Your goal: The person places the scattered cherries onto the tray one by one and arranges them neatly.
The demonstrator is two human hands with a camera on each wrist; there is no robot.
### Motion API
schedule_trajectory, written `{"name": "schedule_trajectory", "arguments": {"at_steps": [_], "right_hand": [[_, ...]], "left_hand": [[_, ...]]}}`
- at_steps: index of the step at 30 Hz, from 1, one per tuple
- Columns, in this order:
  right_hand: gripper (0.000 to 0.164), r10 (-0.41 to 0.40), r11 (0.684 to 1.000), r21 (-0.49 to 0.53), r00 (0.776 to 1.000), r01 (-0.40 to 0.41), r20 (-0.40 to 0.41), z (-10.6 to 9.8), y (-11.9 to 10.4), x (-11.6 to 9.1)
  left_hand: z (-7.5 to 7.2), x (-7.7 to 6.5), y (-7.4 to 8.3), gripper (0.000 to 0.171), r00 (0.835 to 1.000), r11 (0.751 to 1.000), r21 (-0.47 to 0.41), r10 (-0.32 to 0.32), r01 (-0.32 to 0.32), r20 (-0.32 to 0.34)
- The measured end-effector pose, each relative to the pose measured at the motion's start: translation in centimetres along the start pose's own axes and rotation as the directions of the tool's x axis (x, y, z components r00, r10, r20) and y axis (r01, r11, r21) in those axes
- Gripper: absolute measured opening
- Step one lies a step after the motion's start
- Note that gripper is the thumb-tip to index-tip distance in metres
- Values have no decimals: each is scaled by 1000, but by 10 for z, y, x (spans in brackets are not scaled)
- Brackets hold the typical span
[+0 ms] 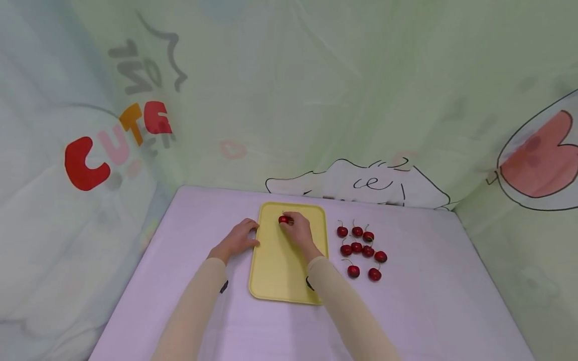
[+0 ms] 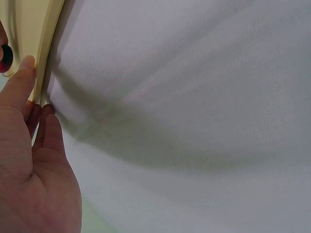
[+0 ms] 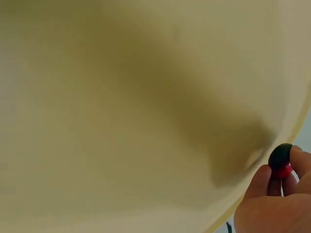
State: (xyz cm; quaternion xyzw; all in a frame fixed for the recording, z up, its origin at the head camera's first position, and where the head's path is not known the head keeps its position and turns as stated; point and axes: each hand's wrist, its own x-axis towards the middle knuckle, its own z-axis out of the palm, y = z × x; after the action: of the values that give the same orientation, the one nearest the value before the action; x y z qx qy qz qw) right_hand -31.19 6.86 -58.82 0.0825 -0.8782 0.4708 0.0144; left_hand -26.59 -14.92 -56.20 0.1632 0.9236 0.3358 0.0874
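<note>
A yellow rectangular tray [image 1: 275, 271] lies on the lilac-covered table. At its left edge is my left hand [image 1: 238, 237], fingertips on the rim; the left wrist view has the thumb [image 2: 25, 73] over the rim and other fingers against its outer side. My right hand [image 1: 299, 230] reaches over the far part of the tray and pinches a dark red cherry [image 1: 283, 219] between thumb and fingertips. In the right wrist view the cherry [image 3: 281, 156] shows a dark shaded side and a bright red underside.
Several stemmed cherries [image 1: 356, 247] lie in a loose group on the table [image 1: 424, 301], just right of the tray. Printed fabric walls [image 1: 289, 100] stand at the back and both sides of the table.
</note>
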Motion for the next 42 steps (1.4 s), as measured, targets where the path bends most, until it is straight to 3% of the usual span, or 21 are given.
{"name": "schedule_trajectory", "arguments": {"at_steps": [10, 16, 29, 38, 42], "right_hand": [[31, -13, 999, -42, 999, 11, -33, 20, -15, -4], [32, -7, 999, -53, 998, 4, -69, 17, -23, -5], [40, 58, 997, -57, 998, -60, -39, 19, -24, -4], [43, 28, 999, -33, 998, -30, -49, 12, -26, -7], [43, 45, 999, -19, 998, -46, -39, -2, -32, -12]], "left_hand": [[-1, 2, 3, 52, 1000, 1000, -11, -25, 25, 14], [3, 6, 1, 52, 999, 999, 1, -33, 33, 21], [3, 6, 0, 51, 999, 999, 9, -49, 49, 17], [2, 3, -2, 49, 1000, 999, 32, -13, 13, 4], [2, 4, -3, 50, 1000, 999, 39, -15, 15, 5]]}}
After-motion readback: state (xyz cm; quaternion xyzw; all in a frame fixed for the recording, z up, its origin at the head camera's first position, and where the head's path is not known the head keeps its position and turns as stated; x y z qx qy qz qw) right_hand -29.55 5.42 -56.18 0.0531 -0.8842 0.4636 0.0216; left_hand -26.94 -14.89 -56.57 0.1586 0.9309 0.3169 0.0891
